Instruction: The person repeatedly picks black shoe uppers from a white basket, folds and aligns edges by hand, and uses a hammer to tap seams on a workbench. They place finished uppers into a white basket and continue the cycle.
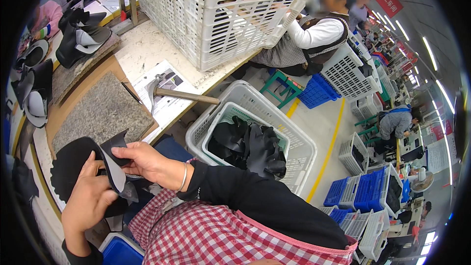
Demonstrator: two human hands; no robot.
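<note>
The black piece [71,164] is matt, perhaps leather, the slab [100,110] rough, the hammer handle [186,96] wooden, the crate [202,29] smooth plastic.

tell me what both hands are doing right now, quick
Left hand: closed, holding a grey-lined black piece.
Right hand: closed, pinching a black flap beside the left hand.

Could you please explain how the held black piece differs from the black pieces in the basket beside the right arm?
The held piece is in the left hand and right hand; the basket pieces lie heaped. The held piece shows a grey area; the basket pieces look mainly black. Both are largely black.
</note>
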